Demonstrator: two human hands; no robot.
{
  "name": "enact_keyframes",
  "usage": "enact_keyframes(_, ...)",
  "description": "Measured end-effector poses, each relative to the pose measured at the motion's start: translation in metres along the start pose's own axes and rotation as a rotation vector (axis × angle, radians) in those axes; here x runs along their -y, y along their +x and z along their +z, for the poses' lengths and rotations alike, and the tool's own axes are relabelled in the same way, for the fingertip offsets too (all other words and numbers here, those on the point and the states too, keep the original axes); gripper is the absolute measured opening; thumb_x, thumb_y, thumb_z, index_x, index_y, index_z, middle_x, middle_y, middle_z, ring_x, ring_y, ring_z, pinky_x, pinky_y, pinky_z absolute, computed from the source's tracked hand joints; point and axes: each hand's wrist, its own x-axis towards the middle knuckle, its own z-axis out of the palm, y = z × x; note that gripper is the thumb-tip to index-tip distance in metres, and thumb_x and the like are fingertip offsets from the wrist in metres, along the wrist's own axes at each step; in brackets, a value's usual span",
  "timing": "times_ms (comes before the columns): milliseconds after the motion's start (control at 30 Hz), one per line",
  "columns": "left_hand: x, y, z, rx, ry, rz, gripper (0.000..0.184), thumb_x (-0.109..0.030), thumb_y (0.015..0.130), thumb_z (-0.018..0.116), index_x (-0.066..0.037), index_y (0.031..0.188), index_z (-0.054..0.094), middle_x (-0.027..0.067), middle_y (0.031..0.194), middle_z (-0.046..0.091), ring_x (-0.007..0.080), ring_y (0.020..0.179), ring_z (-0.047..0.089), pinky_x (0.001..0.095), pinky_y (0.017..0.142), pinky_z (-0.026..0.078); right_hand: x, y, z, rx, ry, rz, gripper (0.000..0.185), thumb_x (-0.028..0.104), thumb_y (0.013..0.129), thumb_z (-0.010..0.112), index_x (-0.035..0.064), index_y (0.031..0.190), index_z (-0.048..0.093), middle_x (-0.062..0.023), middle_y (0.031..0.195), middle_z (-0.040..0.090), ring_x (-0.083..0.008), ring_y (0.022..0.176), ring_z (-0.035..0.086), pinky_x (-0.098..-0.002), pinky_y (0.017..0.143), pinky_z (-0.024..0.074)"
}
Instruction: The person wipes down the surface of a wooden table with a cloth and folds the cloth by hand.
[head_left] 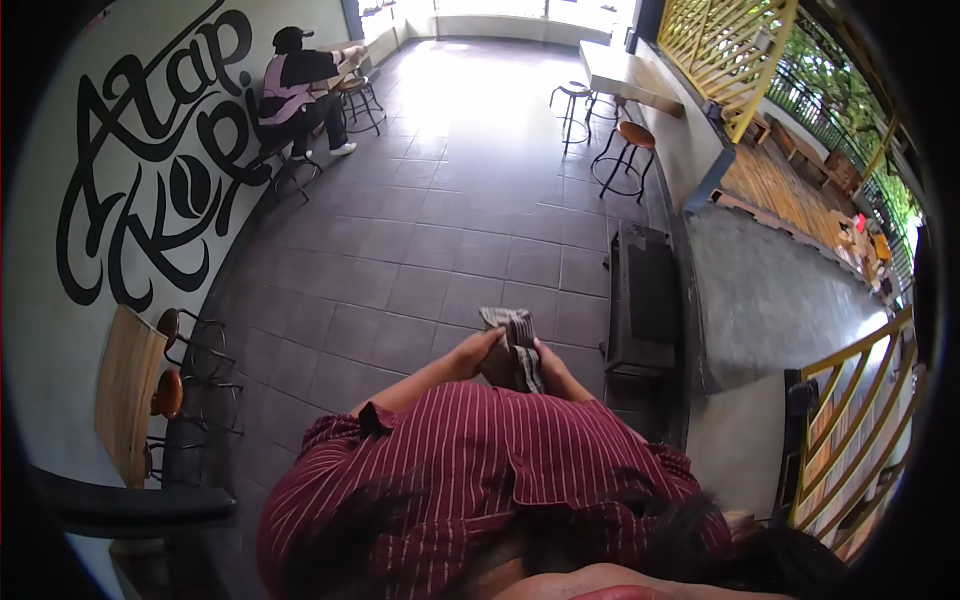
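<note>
A striped grey and white cloth (515, 350) hangs bunched in front of my maroon striped shirt. My left hand (478, 352) has its fingers closed on the cloth's one side. On the other side my right hand (552, 368) grips the same cloth near its edge. The cloth's upper end sticks up between the two hands, and its lower part drops close to my shirt.
Dark floor tiles (400, 285) stretch ahead. A black cabinet (640, 300) stands at the right. Round stools (636, 136) stand by a wooden table (630, 75). A person (295, 95) sits at the left wall. A wooden counter (130, 390) with stools is at the near left.
</note>
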Motion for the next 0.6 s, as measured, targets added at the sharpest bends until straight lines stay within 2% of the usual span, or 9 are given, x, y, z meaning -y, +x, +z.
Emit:
enact_keyframes(33, -0.016, 0.006, 0.002, 0.044, -0.085, 0.107, 0.036, -0.029, 0.089, 0.037, 0.001, 0.104, 0.051, 0.0119, 0.091, 0.060, 0.0199, 0.076, 0.061, 0.0310, 0.069, 0.049, 0.004, 0.040, -0.030, 0.140, -0.073, -0.090, 0.048, 0.042, 0.087, 0.036, 0.0037, 0.113, 0.047, -0.0125, 0.107, 0.056, -0.0262, 0.092, 0.056, -0.0378, 0.083, 0.0426)
enact_keyframes(67, -0.031, 0.009, 0.002, 0.034, -0.095, 0.103, 0.036, -0.029, 0.089, 0.037, 0.001, 0.104, 0.051, 0.0119, 0.091, 0.060, 0.0199, 0.076, 0.061, 0.0310, 0.069, 0.049, 0.015, 0.043, -0.024, 0.139, -0.073, -0.075, 0.048, 0.042, 0.087, 0.036, 0.0037, 0.113, 0.047, -0.0125, 0.107, 0.056, -0.0262, 0.092, 0.056, -0.0378, 0.083, 0.0426)
enact_keyframes(133, -0.059, 0.015, -0.008, -0.044, -0.263, 0.136, 0.033, -0.025, 0.089, 0.036, 0.002, 0.102, 0.051, 0.0119, 0.090, 0.060, 0.0200, 0.078, 0.060, 0.0314, 0.071, 0.049, 0.054, 0.045, 0.005, -0.101, -0.442, -0.319, 0.060, 0.050, 0.084, 0.040, 0.0055, 0.123, 0.034, -0.0133, 0.121, 0.042, -0.0254, 0.106, 0.046, -0.0372, 0.089, 0.0375)
enact_keyframes(167, -0.064, 0.025, -0.023, -0.015, -0.300, 0.155, 0.034, -0.024, 0.090, 0.035, 0.001, 0.108, 0.048, 0.0120, 0.095, 0.059, 0.0196, 0.083, 0.060, 0.0318, 0.074, 0.048, 0.064, 0.067, 0.000, -0.045, -0.490, -0.363, 0.068, 0.048, 0.080, 0.051, 0.0076, 0.128, 0.025, -0.0151, 0.126, 0.033, -0.0249, 0.114, 0.037, -0.0374, 0.093, 0.0324)
enact_keyframes(267, -0.072, 0.046, -0.072, 0.018, -0.090, 0.293, 0.038, -0.027, 0.091, 0.031, 0.000, 0.115, 0.043, 0.0125, 0.104, 0.056, 0.0212, 0.090, 0.057, 0.0334, 0.079, 0.047, 0.088, 0.099, 0.033, 0.013, -0.861, -0.474, 0.068, 0.038, 0.078, 0.058, 0.0081, 0.129, 0.024, -0.0169, 0.125, 0.034, -0.0247, 0.114, 0.037, -0.0371, 0.093, 0.0325)
enact_keyframes(333, -0.110, 0.032, -0.062, 0.059, -0.340, 0.136, 0.040, -0.029, 0.092, 0.026, -0.002, 0.120, 0.039, 0.0133, 0.112, 0.051, 0.0234, 0.098, 0.054, 0.0359, 0.085, 0.044, 0.090, 0.131, 0.046, 0.020, -1.074, -0.583, 0.067, 0.028, 0.073, 0.065, 0.0033, 0.124, 0.030, -0.0170, 0.118, 0.042, -0.0238, 0.107, 0.044, -0.0347, 0.088, 0.0371)
enact_keyframes(400, -0.116, 0.052, -0.094, 0.021, -0.363, 0.188, 0.042, -0.029, 0.092, 0.022, -0.002, 0.119, 0.039, 0.0141, 0.114, 0.050, 0.0257, 0.102, 0.052, 0.0381, 0.089, 0.041, 0.104, 0.162, 0.058, 0.118, -1.137, -0.562, 0.047, 0.018, 0.079, 0.054, 0.0051, 0.122, 0.038, -0.0156, 0.115, 0.046, -0.0237, 0.105, 0.046, -0.0330, 0.090, 0.0361)
enact_keyframes(467, -0.156, 0.050, -0.096, 0.049, -0.402, 0.185, 0.044, -0.031, 0.092, 0.023, 0.000, 0.118, 0.041, 0.0149, 0.114, 0.050, 0.0260, 0.102, 0.051, 0.0392, 0.090, 0.041, 0.116, 0.204, 0.064, 0.048, -0.899, -0.707, 0.030, 0.011, 0.080, 0.047, 0.0017, 0.109, 0.050, -0.0128, 0.099, 0.056, -0.0172, 0.094, 0.051, -0.0292, 0.083, 0.0400)
enact_keyframes(600, -0.230, 0.069, -0.133, 0.044, -0.343, 0.219, 0.045, -0.029, 0.090, 0.026, 0.000, 0.122, 0.037, 0.0169, 0.119, 0.045, 0.0293, 0.107, 0.047, 0.0411, 0.092, 0.038, 0.174, 0.268, 0.086, -0.032, -0.682, -0.685, 0.022, 0.011, 0.085, 0.040, 0.0009, 0.099, 0.053, -0.0024, 0.084, 0.056, -0.0092, 0.080, 0.049, -0.0260, 0.072, 0.0417)
